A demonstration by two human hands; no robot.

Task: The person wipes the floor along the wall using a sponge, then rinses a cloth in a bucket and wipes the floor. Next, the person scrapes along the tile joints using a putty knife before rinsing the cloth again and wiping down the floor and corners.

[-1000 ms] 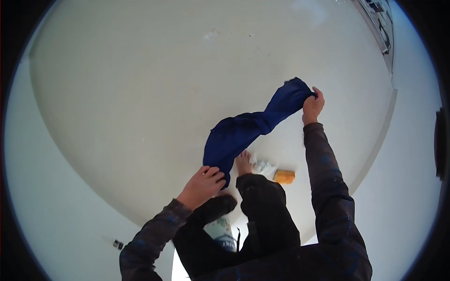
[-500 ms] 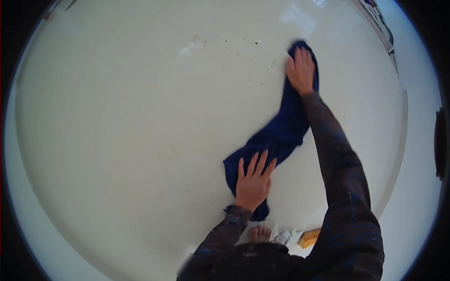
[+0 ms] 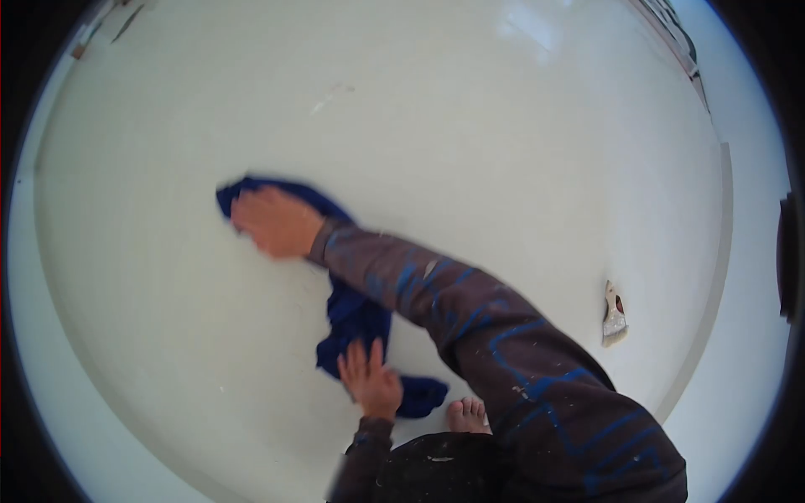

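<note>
A dark blue cloth (image 3: 359, 312) lies bunched on the pale floor (image 3: 470, 151), running from the left of centre down towards my foot. On its far left end rests my right hand (image 3: 277, 223), palm down and somewhat blurred, with the arm stretched across the view. My left hand (image 3: 369, 381) lies on the lower part of the cloth with its fingers spread. One end of the cloth sticks out to the right of the left hand.
A paint brush (image 3: 614, 317) lies on the floor at the right. My bare foot (image 3: 468, 415) shows at the bottom. Items stand along the wall at the top right (image 3: 677, 38), and a few more show at the top left.
My right hand has swept from the upper right to the left with the cloth's far end. My left hand has shifted left and down. The brush has come into view; the orange block is no longer visible.
</note>
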